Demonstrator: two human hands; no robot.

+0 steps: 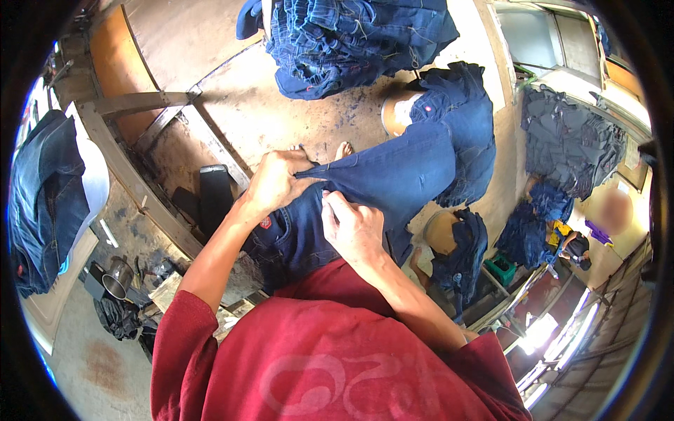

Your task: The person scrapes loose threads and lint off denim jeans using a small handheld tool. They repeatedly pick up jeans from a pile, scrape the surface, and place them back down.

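Note:
A pair of dark blue jeans (414, 168) stretches from my lap up to the right, over a round stool. My left hand (275, 181) is closed on a pinched fold of the denim near the waist. Just below it, my right hand (353, 228) grips the same jeans with its fingers curled into the cloth. Both forearms come up out of a red shirt. The lower part of the jeans is hidden under my hands and shirt.
A big heap of blue jeans (351, 42) lies ahead on the floor. Another pile (45, 203) hangs at the left, grey garments (569, 144) at the right. A wooden frame (133, 168), a metal cup (116, 279) and a seated person (579, 242) are nearby.

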